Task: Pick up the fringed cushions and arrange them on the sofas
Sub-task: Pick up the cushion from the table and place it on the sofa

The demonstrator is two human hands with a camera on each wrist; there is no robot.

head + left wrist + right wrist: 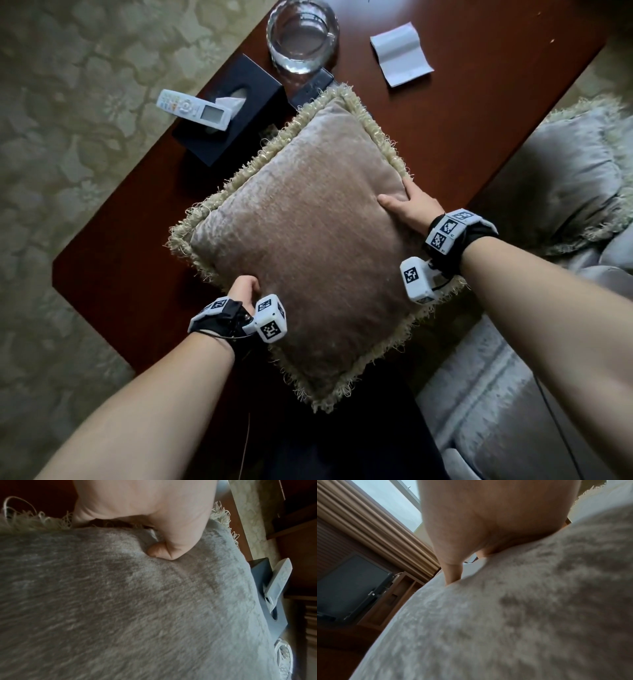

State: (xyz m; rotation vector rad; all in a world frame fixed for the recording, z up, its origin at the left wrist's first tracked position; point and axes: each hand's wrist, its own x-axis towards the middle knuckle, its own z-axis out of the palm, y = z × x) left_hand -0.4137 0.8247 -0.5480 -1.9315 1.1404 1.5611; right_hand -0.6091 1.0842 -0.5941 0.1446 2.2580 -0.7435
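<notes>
A beige-brown velvet fringed cushion [305,233] with a cream fringe is held flat over the dark wooden coffee table [479,113]. My left hand [245,287] grips its near-left edge, thumb pressed into the top [159,551], fingers hidden underneath. My right hand [407,205] grips the right edge, thumb on top and fingers wrapped under. The cushion fills the left wrist view [137,601] and the right wrist view [522,615]. A second pale fringed cushion [575,178] lies on the grey sofa [496,394] at the right.
On the table stand a black tissue box [233,109] with a white remote [193,109] on it, a glass ashtray [303,34], a small black object [311,87] and a white paper [400,54]. Patterned carpet [68,137] lies left. A television [351,585] stands farther off.
</notes>
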